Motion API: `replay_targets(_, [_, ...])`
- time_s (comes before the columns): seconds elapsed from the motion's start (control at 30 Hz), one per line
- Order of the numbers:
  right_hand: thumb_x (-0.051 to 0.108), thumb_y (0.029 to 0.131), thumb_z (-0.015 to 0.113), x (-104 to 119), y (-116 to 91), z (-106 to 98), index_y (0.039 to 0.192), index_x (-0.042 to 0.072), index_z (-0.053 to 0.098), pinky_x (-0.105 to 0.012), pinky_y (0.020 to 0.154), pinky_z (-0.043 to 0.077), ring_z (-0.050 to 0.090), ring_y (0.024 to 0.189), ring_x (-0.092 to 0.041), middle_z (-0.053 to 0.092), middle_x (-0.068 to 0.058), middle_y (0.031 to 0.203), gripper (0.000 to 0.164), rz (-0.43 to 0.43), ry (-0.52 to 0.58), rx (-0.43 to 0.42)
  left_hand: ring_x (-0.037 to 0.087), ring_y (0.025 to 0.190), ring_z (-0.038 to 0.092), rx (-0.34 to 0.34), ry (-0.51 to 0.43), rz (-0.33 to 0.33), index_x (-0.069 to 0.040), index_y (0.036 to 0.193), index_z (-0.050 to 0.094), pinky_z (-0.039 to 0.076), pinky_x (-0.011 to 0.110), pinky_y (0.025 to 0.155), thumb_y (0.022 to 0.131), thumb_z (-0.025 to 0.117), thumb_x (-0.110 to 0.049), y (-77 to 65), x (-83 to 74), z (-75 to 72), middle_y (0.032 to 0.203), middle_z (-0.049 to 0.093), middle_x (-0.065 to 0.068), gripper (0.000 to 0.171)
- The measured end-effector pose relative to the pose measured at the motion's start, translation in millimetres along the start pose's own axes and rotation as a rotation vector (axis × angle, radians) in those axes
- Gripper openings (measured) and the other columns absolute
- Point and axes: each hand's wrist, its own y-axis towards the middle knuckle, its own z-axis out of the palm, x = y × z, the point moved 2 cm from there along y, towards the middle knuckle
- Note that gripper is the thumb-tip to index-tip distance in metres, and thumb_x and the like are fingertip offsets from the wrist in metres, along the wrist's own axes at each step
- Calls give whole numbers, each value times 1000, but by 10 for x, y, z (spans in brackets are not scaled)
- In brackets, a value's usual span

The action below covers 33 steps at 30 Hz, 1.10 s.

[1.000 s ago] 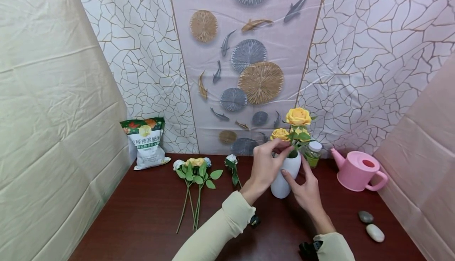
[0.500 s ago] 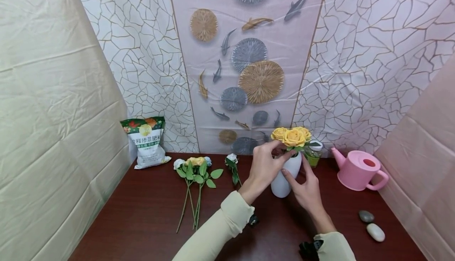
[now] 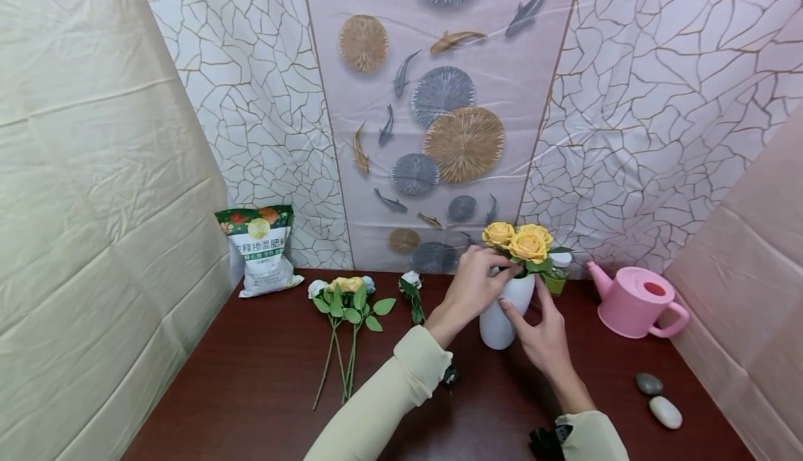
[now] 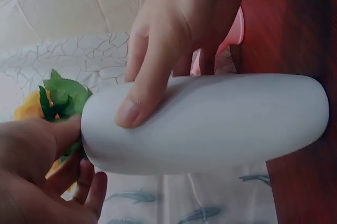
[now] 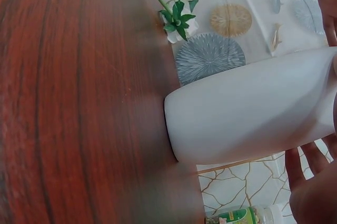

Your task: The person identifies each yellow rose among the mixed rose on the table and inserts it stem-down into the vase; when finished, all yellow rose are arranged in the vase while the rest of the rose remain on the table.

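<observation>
A white vase stands upright on the dark red-brown table, toward the right of the head view. Several yellow roses with green leaves sit low at its mouth. My left hand is at the rim, thumb and fingers pinching just under the front rose bloom; the stem itself is hidden. With its thumb on the near side, my right hand grips the upper body of the vase, as the left wrist view shows. Leaves press close to the rim there.
Left on the table lie cut flowers, with a single white rose nearer the middle. A fertilizer bag stands back left. Behind the vase is a white-lidded jar; a pink watering can and two stones are at right.
The tallest yellow rose has come down to the level of the other blooms at the vase mouth. Both hands stay at the vase, and the head view has shifted slightly.
</observation>
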Motion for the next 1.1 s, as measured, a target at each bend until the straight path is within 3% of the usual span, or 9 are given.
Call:
replay_targets(0.13, [24,89,78,32,-8,-7,158,25,32,-9,98,41,53,125,-8,54,-8,148,83,6,-11,25,-1,90,65,-88,-136,-30,-28,102,79,54,17,79,94,70,-42,-26,34,-35,98,76,-15,19])
replay_targets(0.23, [23,89,78,43,-11,-19,158,26,31,-10,97,42,53,123,-3,55,-9,147,84,0,-9,25,-2,87,65,-144,-206,0,-27,103,79,56,18,76,93,72,-39,-27,27,-37,97,77,-14,17])
replay_targets(0.4, [22,89,79,-4,-13,-17,158,25,32,-6,98,39,50,123,5,55,-11,147,84,1,12,12,5,84,62,-152,-142,56,-26,100,79,51,18,71,94,72,-36,-11,-28,14,97,77,-14,14])
replay_targets(0.57, [17,88,79,-143,9,21,158,23,32,-3,99,35,50,124,5,55,-15,146,85,-25,21,-2,3,81,59,-152,-35,2,-30,94,79,42,11,67,91,75,-33,-6,-65,70,94,76,-17,6])
replay_targets(0.7, [12,87,79,-161,16,30,158,20,34,-4,100,35,49,123,7,55,-17,145,84,-62,29,-16,3,85,59,-153,7,-6,-32,92,81,44,13,70,90,76,-40,-5,-95,100,95,76,-19,9])
replay_targets(0.9, [10,87,79,-24,-6,0,156,11,36,-5,100,36,49,122,8,56,-21,143,81,-83,42,-15,2,93,59,-148,9,35,-32,94,82,47,15,78,89,77,-39,-58,-86,108,99,76,-18,10])
replay_targets(1.1, [17,89,78,2,9,-23,158,27,33,-7,99,38,49,129,-2,52,-11,150,83,-50,33,13,4,105,66,-144,-53,115,-25,101,81,52,18,92,92,75,-32,-141,1,60,104,77,-12,14])
